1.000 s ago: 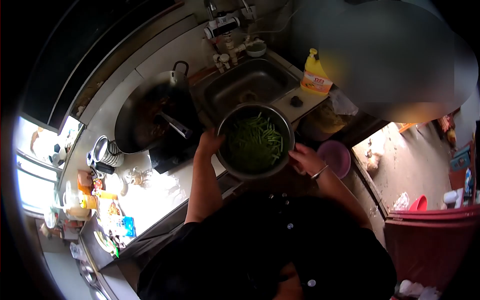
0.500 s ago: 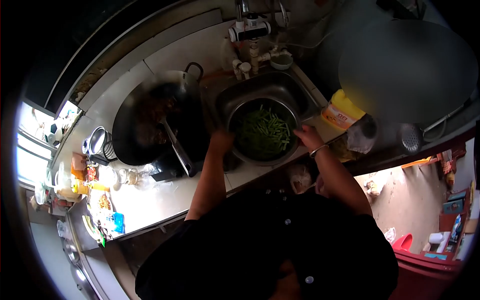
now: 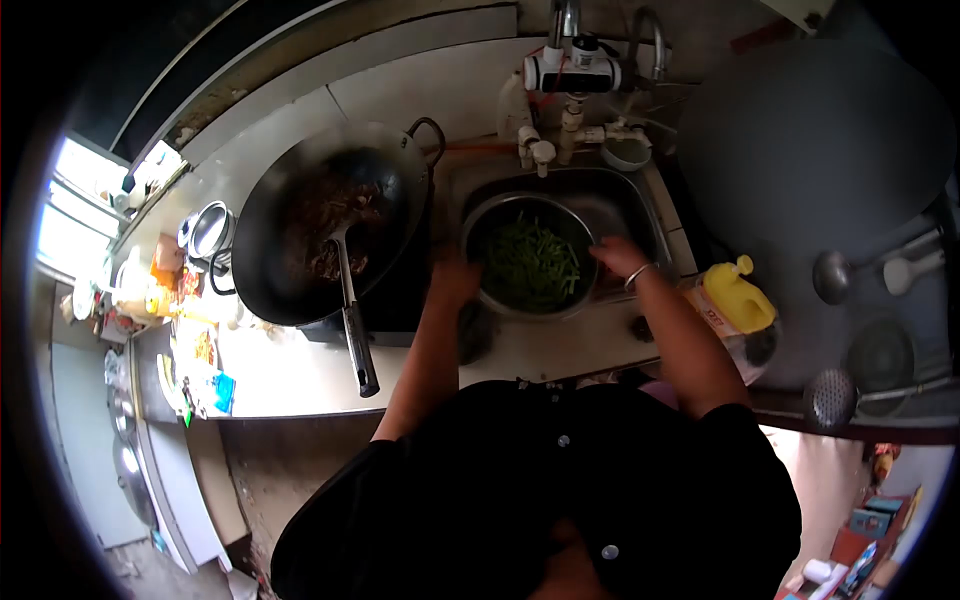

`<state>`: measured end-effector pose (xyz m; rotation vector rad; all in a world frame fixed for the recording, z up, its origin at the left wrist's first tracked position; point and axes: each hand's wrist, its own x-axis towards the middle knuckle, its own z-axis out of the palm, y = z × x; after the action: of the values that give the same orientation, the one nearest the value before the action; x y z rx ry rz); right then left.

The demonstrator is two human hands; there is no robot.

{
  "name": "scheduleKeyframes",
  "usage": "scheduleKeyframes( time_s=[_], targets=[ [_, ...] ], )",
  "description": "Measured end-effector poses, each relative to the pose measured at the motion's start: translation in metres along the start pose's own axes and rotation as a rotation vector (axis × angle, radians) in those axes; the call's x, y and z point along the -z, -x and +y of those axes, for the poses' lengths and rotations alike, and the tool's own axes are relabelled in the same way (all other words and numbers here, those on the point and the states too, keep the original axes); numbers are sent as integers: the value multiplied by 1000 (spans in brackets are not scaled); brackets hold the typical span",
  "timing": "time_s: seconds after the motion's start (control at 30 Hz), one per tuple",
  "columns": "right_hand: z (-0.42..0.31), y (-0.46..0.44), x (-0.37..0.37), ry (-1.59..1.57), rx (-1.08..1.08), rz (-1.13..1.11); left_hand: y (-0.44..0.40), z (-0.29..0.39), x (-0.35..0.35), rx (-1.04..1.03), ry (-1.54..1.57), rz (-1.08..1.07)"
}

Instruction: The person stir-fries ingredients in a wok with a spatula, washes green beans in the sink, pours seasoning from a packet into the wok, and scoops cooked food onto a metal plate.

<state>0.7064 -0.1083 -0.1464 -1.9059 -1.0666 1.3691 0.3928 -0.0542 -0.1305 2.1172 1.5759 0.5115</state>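
Cut green vegetable pieces (image 3: 535, 262) fill a round metal bowl (image 3: 552, 312), which is over the left part of the sink (image 3: 640, 215). My left hand (image 3: 456, 280) is closed on the bowl's left rim, its fingers dim. At the right rim, my right hand (image 3: 617, 257) grips the bowl, with a bracelet on the wrist. Left of the bowl stands a dark wok (image 3: 270, 230) on the stove. It holds brown food (image 3: 335, 215) and a spatula (image 3: 352, 320) whose handle leans over the near rim.
Behind the sink are a faucet with a white heater (image 3: 575, 74) and a small bowl (image 3: 626, 153). A yellow bottle (image 3: 738, 298) stands on the right, near a large grey lid (image 3: 810, 140), a ladle (image 3: 832, 277) and a skimmer (image 3: 830, 399). Packets and jars crowd the left counter.
Both hands have carried the bowl away from my body to the sink. The view has turned, so the wok and faucet appear in different places.
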Motion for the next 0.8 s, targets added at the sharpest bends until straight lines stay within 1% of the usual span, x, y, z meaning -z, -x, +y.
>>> scheduleKeyframes(
  time_s=[0.07,0.1,0.17,0.2,0.23,0.27,0.3,0.33,0.37,0.4,0.43,0.47,0.5,0.53,0.6,0.63,0.7,0.73,0.77,0.8],
  targets=[
    [-1,-26,3,279,299,168,-5,3,-2,-116,-37,33],
    [-6,-43,9,287,302,150,-10,2,-8,-96,-35,38],
    [-33,-69,15,580,275,98,-17,0,-23,187,48,-7],
    [-46,-76,15,533,308,149,-19,0,-29,208,50,-6],
    [-68,-77,12,484,343,202,-21,2,-31,212,34,45],
    [-91,-75,9,480,371,248,-23,5,-34,214,15,96],
    [-109,-76,4,475,398,293,-25,6,-36,232,13,97],
    [-119,-88,0,477,399,277,-27,7,-39,181,-26,129],
    [-127,-100,-3,507,444,249,-28,11,-40,129,-66,159],
    [-132,-109,-7,538,491,221,-30,15,-41,144,-68,160],
    [-139,-108,-11,539,492,208,-32,24,-36,214,-7,130],
    [-150,-105,-14,692,420,224,-34,30,-35,283,53,101],
    [-160,-102,-14,844,347,240,-37,30,-39,292,50,102],
    [-164,-100,-13,844,349,231,-39,31,-43,303,53,112],
    [-172,-99,-12,1021,407,174,-43,32,-49,323,60,124],
    [-177,-98,-11,1026,411,165,-46,35,-49,308,86,126],
    [-185,-99,-7,1185,350,34,-51,41,-48,295,112,136],
    [-186,-101,-7,1187,355,32,-53,48,-44,342,104,114],
    [-185,-105,-6,1264,473,45,-56,54,-42,389,97,92],
    [-184,-107,-7,1337,592,58,-58,57,-40,391,96,94]
  ],
)
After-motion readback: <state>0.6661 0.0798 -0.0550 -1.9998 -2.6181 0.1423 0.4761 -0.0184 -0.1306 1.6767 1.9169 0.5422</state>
